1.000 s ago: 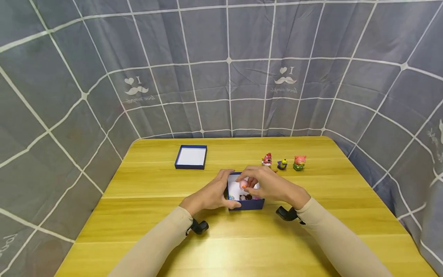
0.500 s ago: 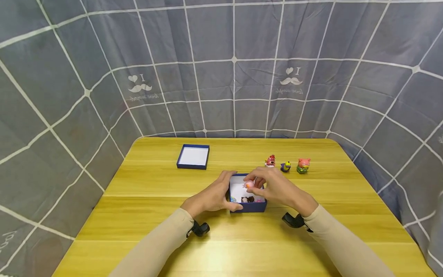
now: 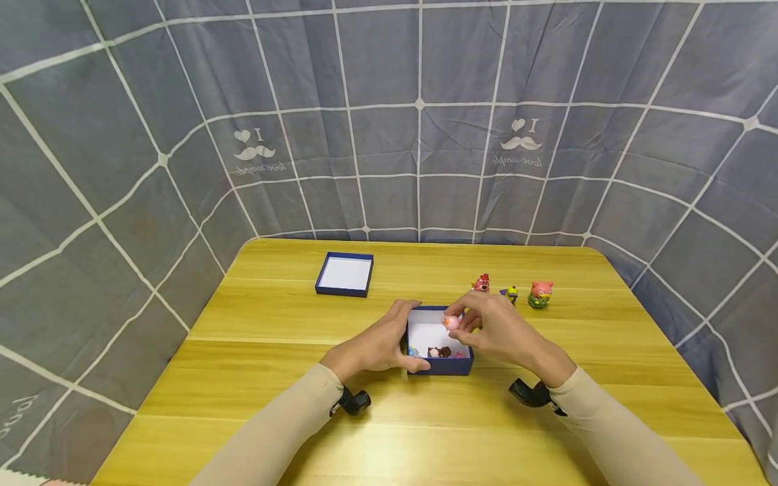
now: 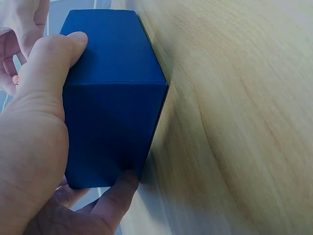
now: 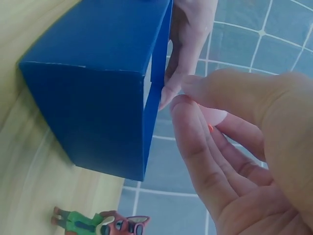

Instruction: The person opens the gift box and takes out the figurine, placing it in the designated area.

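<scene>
My left hand (image 3: 379,343) grips the left side of a small blue box (image 3: 450,366) with a white inside, its thumb on the near wall and fingers at the far side. The left wrist view shows the thumb (image 4: 73,46) against the blue wall. Over the box's right part, my right hand (image 3: 501,331) pinches a small pink figurine (image 3: 452,322) with an orange spot between thumb and fingertips. Its fingers cover most of it in the right wrist view. Inside the box lie a brown-and-pale piece (image 3: 439,352), a blue bit (image 3: 415,351) and a pink bit (image 3: 460,355).
A shallow blue lid (image 3: 344,274) lies white side up at back left. Behind the right hand stand a red figurine (image 3: 482,283), a yellow-and-purple one (image 3: 510,293) and a pink-and-green one (image 3: 540,294). A fox-like figurine (image 5: 76,221) appears beside the box.
My right hand has shifted slightly right over the box, and the pink figurine has turned so its orange spot faces left. The left hand keeps its grip. The head view has swung a little left.
</scene>
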Available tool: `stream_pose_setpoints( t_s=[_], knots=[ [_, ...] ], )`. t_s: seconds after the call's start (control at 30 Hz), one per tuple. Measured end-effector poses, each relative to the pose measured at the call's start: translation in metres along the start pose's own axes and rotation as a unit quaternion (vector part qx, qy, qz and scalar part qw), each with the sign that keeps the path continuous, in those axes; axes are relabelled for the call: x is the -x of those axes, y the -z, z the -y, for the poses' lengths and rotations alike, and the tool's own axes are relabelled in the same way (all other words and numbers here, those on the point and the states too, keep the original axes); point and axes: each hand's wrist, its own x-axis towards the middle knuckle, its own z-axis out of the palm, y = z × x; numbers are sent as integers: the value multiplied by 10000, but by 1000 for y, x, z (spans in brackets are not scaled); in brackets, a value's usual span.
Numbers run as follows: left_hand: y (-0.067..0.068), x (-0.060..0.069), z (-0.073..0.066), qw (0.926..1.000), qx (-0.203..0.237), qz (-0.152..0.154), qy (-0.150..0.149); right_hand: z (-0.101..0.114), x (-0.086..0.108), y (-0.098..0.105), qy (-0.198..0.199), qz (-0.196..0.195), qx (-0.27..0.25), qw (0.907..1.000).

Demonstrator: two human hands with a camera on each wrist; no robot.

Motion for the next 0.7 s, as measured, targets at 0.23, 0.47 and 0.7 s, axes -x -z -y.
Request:
stream_pose_setpoints(
  t_s=[0.23, 0.47, 0.7],
  knots=[
    [-1, 0, 1, 10000, 17, 9, 49, -5, 7, 1, -62, -243, 7, 9997],
    [-1, 1, 1, 10000, 45, 20, 40, -11, 12, 4, -276, -424, 38, 9987],
    [2, 2, -2, 10000, 26, 16, 60, -15, 15, 9, -390, -427, -122, 9983]
  ],
)
